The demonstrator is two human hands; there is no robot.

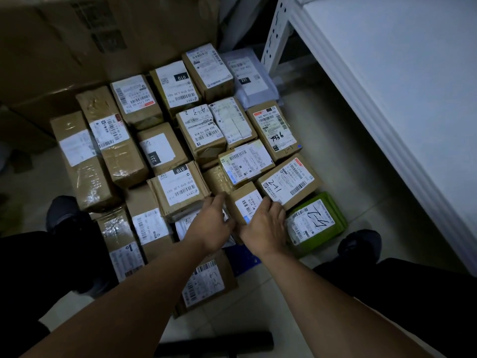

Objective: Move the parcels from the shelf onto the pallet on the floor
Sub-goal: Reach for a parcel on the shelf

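Several brown cardboard parcels with white labels lie packed together on the floor below me. A small brown parcel [244, 202] sits between my hands near the front of the pile. My left hand [215, 224] grips its left side and my right hand [267, 226] covers its right side. It rests against the parcel marked "2-41" [289, 183] and next to a green parcel [316, 223]. A patch of blue pallet [244, 259] shows under the parcels, mostly hidden. The white shelf [387, 81] stands at the right.
Large cardboard cartons [85, 47] fill the back left. A perforated white shelf post [275, 34] rises at the back. My two shoes [360, 244] stand on pale floor tiles either side of the pile. A dark bar [214, 344] lies near the bottom edge.
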